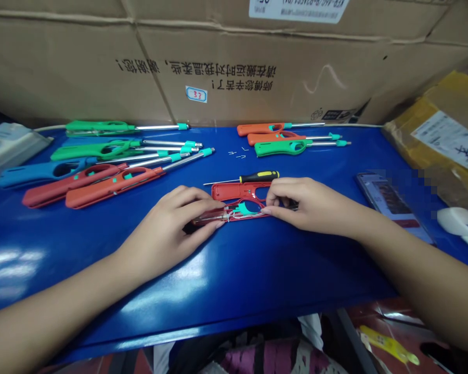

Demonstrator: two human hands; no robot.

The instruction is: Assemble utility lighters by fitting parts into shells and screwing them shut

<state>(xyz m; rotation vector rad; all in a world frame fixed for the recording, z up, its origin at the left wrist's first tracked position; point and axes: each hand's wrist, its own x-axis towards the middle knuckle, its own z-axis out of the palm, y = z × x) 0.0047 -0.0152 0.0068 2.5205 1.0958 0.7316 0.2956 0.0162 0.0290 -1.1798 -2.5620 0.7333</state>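
Observation:
An opened red gas lighter (pixel 234 217) lies on the blue table, with its clear fuel tank, green trigger (pixel 246 209) and thin white wires exposed. My left hand (pixel 175 221) is closed on its tank end, thumb on the near side and fingers on the far side. At the other end my right hand (pixel 302 202) pinches the lighter beside the trigger with thumb and forefinger; the exact part gripped is hidden. Just behind lies the loose red shell half (pixel 229 191), partly covered by my right fingers. A yellow-and-black screwdriver (pixel 259 177) rests along its far edge.
Several assembled lighters (pixel 117 187) lie at the back left, and a green lighter (pixel 281 148) with two orange ones at the back right. Small metal bits (pixel 241 156) lie between. A cardboard box (pixel 218 47) walls the back. A phone (pixel 393 205) lies right.

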